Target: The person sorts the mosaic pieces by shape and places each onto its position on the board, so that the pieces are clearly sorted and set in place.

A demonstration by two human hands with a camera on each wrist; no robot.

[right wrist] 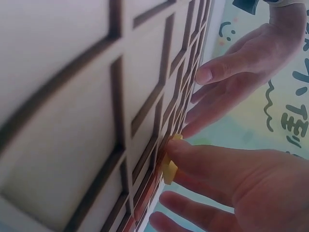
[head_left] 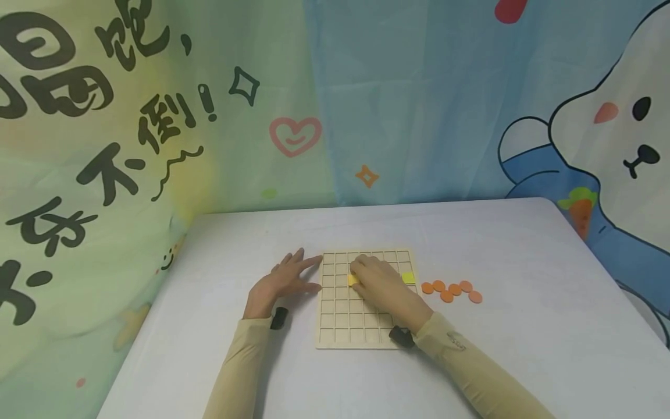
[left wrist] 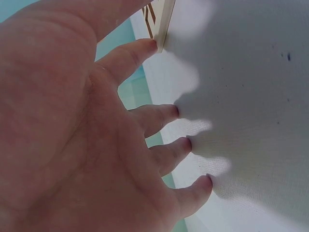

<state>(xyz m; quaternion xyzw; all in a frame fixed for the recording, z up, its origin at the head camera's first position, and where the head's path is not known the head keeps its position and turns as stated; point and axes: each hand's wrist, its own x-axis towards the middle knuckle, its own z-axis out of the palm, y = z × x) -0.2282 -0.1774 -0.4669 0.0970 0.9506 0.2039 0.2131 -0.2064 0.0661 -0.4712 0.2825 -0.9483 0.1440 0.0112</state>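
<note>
A pale wooden grid board (head_left: pixel 335 321) lies flat on the table. My right hand (head_left: pixel 384 288) is over its upper middle, thumb and fingers pinching a small yellow piece (right wrist: pixel 170 166) at the grid surface. Part of that yellow piece (head_left: pixel 353 280) shows beside the fingertips in the head view. My left hand (head_left: pixel 282 280) is spread at the board's left side, thumb and index fingertips right at its edge. The left wrist view shows its other fingertips (left wrist: pixel 205 183) resting on the tabletop. A yellow-green piece (head_left: pixel 408 278) sits on the board near its right edge.
Several orange discs (head_left: pixel 454 290) lie loosely grouped on the white table (head_left: pixel 523 250), just right of the board. In the right wrist view, reddish pieces (right wrist: pixel 145 198) show along the grid below the yellow one. A printed curtain (head_left: pixel 398 105) hangs behind the table.
</note>
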